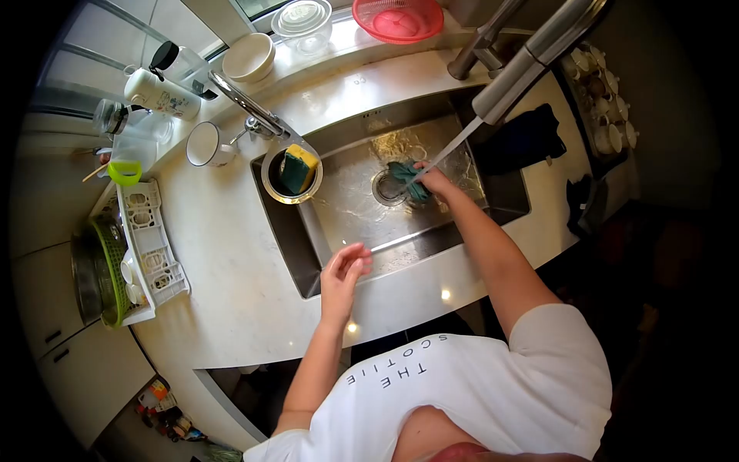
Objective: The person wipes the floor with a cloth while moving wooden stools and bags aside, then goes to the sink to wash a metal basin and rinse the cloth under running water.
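Observation:
My right hand [434, 180] reaches into the steel sink [339, 219] and grips a bunched dark green cloth [410, 182] beside the drain [387, 189]. A stream of water from the pull-down faucet [512, 85] falls close to the cloth. Over the sink's near edge hovers my left hand [346, 271], its fingers loosely bent and apart, holding nothing. A yellow and green sponge [298, 169] sits in a round metal holder [271, 185] at the sink's left corner.
A white mug [206, 145] stands left of a small curved tap [250, 104]. On the far left are a white dish rack [152, 239] and bottles [163, 92]. Bowls and a red basket [398, 19] line the back ledge. Dark cloth [527, 138] lies at the sink's right.

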A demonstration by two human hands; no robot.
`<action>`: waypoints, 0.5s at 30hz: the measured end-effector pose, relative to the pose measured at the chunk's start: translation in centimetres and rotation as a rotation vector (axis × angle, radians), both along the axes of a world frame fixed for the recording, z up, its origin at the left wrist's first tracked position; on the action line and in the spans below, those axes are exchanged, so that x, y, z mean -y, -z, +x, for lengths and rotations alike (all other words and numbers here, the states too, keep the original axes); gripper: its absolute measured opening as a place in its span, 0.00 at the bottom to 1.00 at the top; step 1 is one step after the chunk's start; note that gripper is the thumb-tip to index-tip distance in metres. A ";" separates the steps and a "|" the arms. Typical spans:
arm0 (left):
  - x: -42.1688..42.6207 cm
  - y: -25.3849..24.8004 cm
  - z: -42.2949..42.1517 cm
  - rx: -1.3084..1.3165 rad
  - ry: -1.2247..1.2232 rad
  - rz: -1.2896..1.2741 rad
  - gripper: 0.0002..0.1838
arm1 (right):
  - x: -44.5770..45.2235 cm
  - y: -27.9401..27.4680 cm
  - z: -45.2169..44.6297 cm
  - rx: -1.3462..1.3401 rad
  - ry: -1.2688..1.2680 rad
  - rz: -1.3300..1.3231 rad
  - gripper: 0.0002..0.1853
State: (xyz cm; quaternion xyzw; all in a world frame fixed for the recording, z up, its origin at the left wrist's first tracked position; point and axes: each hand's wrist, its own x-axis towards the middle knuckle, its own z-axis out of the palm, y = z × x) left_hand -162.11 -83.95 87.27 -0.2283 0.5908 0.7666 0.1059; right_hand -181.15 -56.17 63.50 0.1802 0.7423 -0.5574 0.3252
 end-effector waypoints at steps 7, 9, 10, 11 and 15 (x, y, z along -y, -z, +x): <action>0.3 0.2 -4.5 0.190 0.033 0.114 0.24 | -7.0 -10.2 1.7 -0.629 -0.258 0.480 0.31; -0.3 -0.3 -4.3 0.158 0.035 0.106 0.24 | -11.7 -14.4 -0.5 -0.984 -0.348 0.683 0.32; -0.5 -0.3 -4.1 0.179 0.037 0.157 0.24 | -13.0 -18.1 -0.8 -1.053 -0.237 0.961 0.31; -0.7 -0.3 -3.8 0.203 0.034 0.205 0.24 | -14.2 -20.8 -1.0 -1.106 -0.120 1.235 0.29; -3.9 0.4 -3.9 0.233 0.079 0.189 0.22 | -20.3 -19.1 -2.6 -0.876 0.270 1.384 0.22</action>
